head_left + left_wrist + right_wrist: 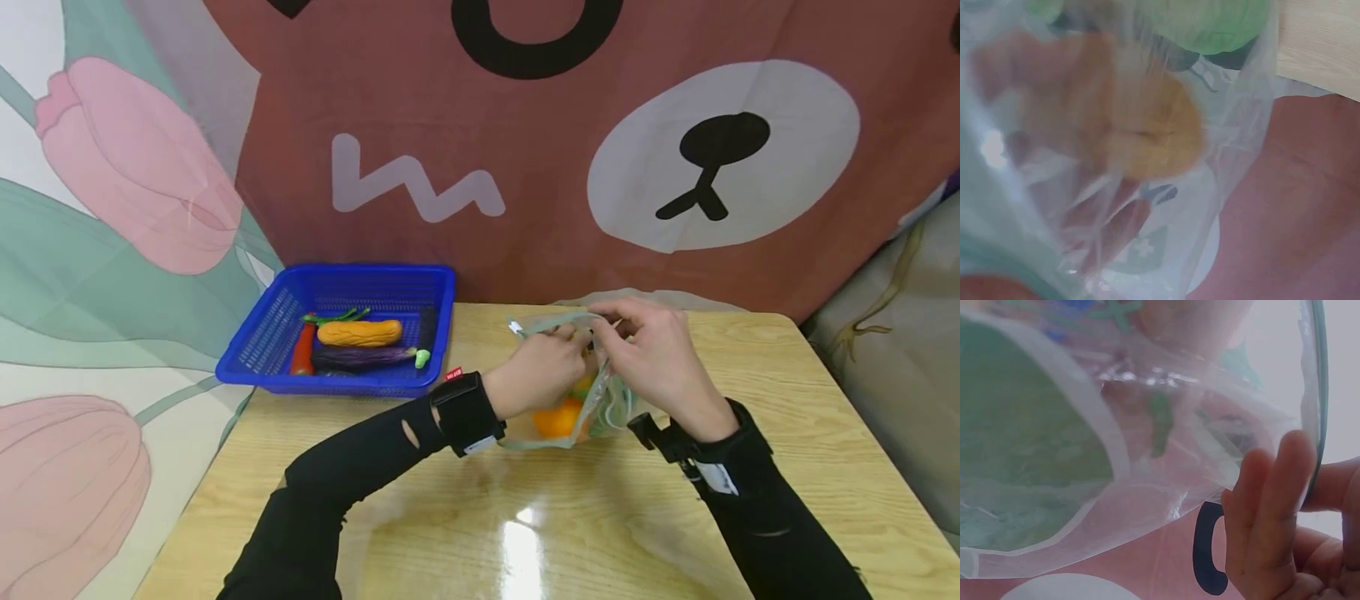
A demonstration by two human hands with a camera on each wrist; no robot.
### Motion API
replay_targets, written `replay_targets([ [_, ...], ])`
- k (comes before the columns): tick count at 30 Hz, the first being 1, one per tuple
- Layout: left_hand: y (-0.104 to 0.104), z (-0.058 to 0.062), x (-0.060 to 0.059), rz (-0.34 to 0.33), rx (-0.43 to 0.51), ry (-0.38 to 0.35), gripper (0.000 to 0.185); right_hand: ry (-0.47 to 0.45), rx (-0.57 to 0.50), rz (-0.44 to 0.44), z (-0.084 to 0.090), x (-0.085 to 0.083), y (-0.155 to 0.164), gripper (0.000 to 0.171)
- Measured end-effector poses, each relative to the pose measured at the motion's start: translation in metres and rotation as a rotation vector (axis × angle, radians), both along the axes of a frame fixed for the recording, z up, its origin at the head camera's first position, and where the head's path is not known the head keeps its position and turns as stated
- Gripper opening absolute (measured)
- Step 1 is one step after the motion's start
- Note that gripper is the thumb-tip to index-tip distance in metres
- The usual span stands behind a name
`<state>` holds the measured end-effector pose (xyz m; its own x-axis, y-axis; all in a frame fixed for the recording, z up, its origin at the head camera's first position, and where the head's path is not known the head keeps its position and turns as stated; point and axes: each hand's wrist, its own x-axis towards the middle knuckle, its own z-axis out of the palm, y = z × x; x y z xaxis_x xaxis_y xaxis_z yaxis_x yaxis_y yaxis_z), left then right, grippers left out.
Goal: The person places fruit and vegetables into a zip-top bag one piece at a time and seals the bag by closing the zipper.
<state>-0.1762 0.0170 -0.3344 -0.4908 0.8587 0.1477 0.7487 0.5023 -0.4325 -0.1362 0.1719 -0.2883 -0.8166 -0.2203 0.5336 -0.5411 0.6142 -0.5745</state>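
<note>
At frame centre, the left hand (536,371) and right hand (660,358) both pinch the top edge of a clear zip bag (600,408) holding an orange fruit (557,419), standing on the desk (787,467). No writing on the bag is readable. A blue basket (262,342) of toy vegetables overhangs the desk's upper-left edge; bare desk lies below.

We see a blue basket (285,321) at the table's (465,533) far left corner, an orange vegetable (360,333), a purple eggplant (360,357) and a red pepper (303,352) inside, bear-print cloth (600,150) behind.
</note>
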Motion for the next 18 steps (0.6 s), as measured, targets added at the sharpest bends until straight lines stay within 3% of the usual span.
replay_targets([
  [3,0.0,0.0,0.0,0.0,0.027,0.016,0.026,0.006,-0.003,0.005,-0.002,0.0,0.0,0.017],
  [7,-0.002,0.003,0.002,-0.028,0.08,-0.022,0.024,0.019,0.01,-0.003,-0.002,-0.001,0.001,0.017],
  [14,-0.011,0.024,0.01,-0.134,0.097,-0.211,0.015,0.002,0.001,-0.003,0.0,0.0,0.003,0.017],
  [18,-0.019,0.038,0.012,-0.219,0.186,-0.281,0.015,0.013,0.009,-0.01,-0.001,-0.001,0.005,0.017],
])
